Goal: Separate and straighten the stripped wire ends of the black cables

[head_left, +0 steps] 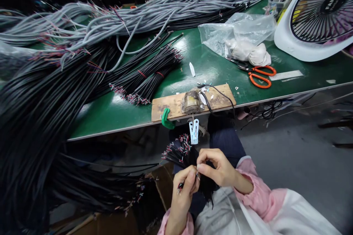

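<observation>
My left hand (185,186) is closed round a black cable, whose red and white wire ends poke out beside the fingers. My right hand (216,167) pinches at the thin wire end (197,173) that sticks up from the left fist. Beneath both hands, a bundle of black cables (176,154) with stripped, coloured ends lies on my lap. Just above it, a light-blue clothes peg (194,132) hangs on the shaft of a small motor (192,102). This motor is fixed to a wooden board (171,105) at the table's front edge.
A green clamp (166,119) grips the board. Tied black cable bundles (146,75) and long grey cables (132,22) cover the table's left and back. Orange-handled scissors (260,76), a plastic bag (237,29) and a white fan (292,40) stand or lie to the right.
</observation>
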`<act>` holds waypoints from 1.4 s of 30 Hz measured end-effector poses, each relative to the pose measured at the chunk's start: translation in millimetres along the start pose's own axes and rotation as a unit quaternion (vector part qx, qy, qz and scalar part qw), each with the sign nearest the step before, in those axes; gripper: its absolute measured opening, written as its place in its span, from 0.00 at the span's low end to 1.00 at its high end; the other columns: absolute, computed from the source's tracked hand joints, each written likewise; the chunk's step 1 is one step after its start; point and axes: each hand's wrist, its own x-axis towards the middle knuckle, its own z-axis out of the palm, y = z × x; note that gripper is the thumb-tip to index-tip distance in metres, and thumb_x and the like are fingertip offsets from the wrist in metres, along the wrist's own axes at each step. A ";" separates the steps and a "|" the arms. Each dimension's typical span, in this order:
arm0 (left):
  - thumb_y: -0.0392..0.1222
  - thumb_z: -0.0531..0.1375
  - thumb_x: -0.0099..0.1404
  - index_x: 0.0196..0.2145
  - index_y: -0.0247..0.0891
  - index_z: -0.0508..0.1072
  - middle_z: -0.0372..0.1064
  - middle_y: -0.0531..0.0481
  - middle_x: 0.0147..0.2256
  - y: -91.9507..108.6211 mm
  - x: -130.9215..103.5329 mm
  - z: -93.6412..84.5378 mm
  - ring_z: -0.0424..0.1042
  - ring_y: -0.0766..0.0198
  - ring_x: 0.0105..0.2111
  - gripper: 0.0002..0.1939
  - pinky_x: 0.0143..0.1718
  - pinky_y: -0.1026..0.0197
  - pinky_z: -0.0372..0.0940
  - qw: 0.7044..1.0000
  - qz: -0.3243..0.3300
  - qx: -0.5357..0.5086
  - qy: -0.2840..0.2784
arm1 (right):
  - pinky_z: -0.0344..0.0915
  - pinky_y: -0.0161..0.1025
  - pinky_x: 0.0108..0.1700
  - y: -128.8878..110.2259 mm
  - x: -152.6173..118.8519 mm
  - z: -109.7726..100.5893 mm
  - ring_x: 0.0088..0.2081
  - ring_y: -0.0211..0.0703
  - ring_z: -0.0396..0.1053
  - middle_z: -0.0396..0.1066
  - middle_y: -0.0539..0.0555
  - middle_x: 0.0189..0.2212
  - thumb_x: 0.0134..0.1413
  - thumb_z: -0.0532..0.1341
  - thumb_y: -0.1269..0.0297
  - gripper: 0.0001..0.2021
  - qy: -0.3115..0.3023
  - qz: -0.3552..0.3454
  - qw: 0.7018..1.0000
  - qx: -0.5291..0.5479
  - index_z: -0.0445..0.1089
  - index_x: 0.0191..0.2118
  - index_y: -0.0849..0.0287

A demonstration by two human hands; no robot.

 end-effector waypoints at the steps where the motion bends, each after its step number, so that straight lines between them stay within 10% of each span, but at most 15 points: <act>1: 0.62 0.64 0.63 0.17 0.38 0.59 0.46 0.59 0.17 0.1 0.4 -0.5 0.42 0.72 0.18 0.31 0.21 0.62 0.37 1.000 -0.006 0.002 -0.005 | 0.63 0.34 0.29 0.0 0.2 -0.2 0.25 0.37 0.64 0.68 0.51 0.23 0.66 0.59 0.48 0.21 0.008 0.007 1.000 0.005 0.70 0.29 0.61; 15: 0.59 0.68 0.60 0.35 0.37 0.82 0.75 0.45 0.31 -21.5 -10.5 -25.5 0.73 0.56 0.28 0.20 0.26 0.59 0.69 0.983 -0.049 0.174 0.008 | 0.67 0.39 0.35 -2.2 1.0 0.0 0.30 0.41 0.68 0.74 0.56 0.27 0.67 0.59 0.48 0.21 -0.080 -0.111 0.990 -0.040 0.76 0.34 0.62; 21: 0.53 0.69 0.59 0.26 0.35 0.77 0.67 0.53 0.20 -10.2 3.1 -2.2 0.65 0.65 0.18 0.17 0.19 0.64 0.62 0.989 0.026 0.147 -0.011 | 0.64 0.38 0.32 -4.8 -0.8 -0.3 0.28 0.41 0.65 0.69 0.52 0.24 0.66 0.60 0.58 0.13 0.010 -0.093 0.993 -0.070 0.72 0.31 0.60; 29: 0.49 0.69 0.62 0.25 0.36 0.72 0.60 0.59 0.16 -10.3 -2.1 3.2 0.55 0.75 0.13 0.16 0.14 0.71 0.49 0.993 0.049 0.019 0.103 | 0.59 0.35 0.29 0.9 -2.1 -2.4 0.26 0.37 0.61 0.63 0.49 0.24 0.63 0.61 0.64 0.11 0.078 0.000 0.990 -0.113 0.68 0.28 0.60; 42: 0.42 0.68 0.63 0.27 0.37 0.76 0.64 0.57 0.21 -9.1 3.0 -4.2 0.61 0.73 0.15 0.09 0.15 0.71 0.55 0.993 0.096 0.073 0.011 | 0.64 0.36 0.32 -3.0 -6.4 -10.3 0.29 0.40 0.66 0.70 0.54 0.28 0.68 0.60 0.59 0.14 0.000 -0.053 0.991 -0.125 0.72 0.31 0.62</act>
